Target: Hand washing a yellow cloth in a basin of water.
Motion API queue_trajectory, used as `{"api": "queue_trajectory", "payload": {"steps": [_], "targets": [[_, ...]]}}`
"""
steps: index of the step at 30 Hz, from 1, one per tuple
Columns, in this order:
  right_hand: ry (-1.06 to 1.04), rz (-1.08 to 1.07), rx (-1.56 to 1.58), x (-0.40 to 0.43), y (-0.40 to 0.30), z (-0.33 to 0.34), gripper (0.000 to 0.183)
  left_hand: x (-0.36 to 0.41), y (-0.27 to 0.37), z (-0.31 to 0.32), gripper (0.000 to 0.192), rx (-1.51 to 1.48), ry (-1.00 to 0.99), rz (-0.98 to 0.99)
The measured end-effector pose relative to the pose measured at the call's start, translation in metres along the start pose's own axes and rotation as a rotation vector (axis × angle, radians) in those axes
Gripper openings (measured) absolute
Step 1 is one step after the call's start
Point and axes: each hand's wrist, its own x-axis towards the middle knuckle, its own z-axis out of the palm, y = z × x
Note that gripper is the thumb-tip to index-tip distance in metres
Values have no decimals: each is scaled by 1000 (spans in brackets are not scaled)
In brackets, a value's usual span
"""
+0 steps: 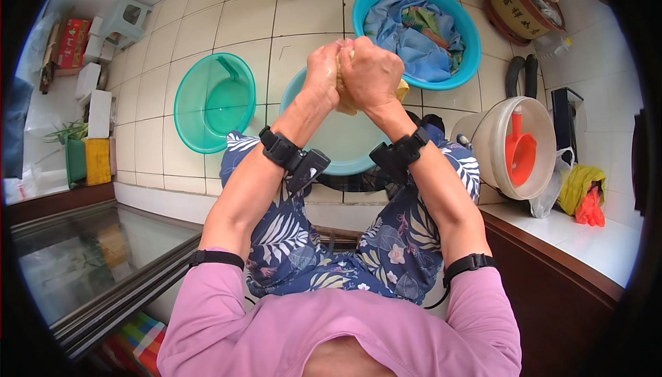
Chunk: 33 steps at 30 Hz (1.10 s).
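Note:
My left hand [324,71] and my right hand [370,73] are close together, both gripping a wet yellow cloth [349,105]. The cloth is bunched between my fists, and a bit of it shows past the right wrist. Below it stands a light blue basin [345,168] with cloudy water in it, between my knees. Much of the basin's far side is hidden by my hands and forearms. Just beyond my right hand is a brighter blue basin [473,51] holding blue fabric [395,30] and a green patterned piece [421,19].
A green translucent basin [199,131] stands on the tiled floor at left. To the right, a white bucket [478,134] lies tilted with a red dipper [522,152] inside. A potted plant [517,7] is at the far right. A sliding glass door [98,253] is at lower left.

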Motion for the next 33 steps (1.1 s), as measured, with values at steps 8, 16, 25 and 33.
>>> {"api": "queue_trajectory", "payload": {"steps": [8, 16, 25, 33], "targets": [[-111, 42, 34, 12, 9, 3, 25, -14, 3, 17, 17, -12, -29, -6], [-138, 105, 30, 14, 15, 2, 26, -7, -9, 10, 21, -63, -100, -57], [-224, 172, 26, 14, 17, -8, 33, -20, 5, 13, 17, -21, -175, -160], [-285, 944, 1494, 43, 46, -34, 20, -18, 19, 5, 68, 313, -509, -33]]}}
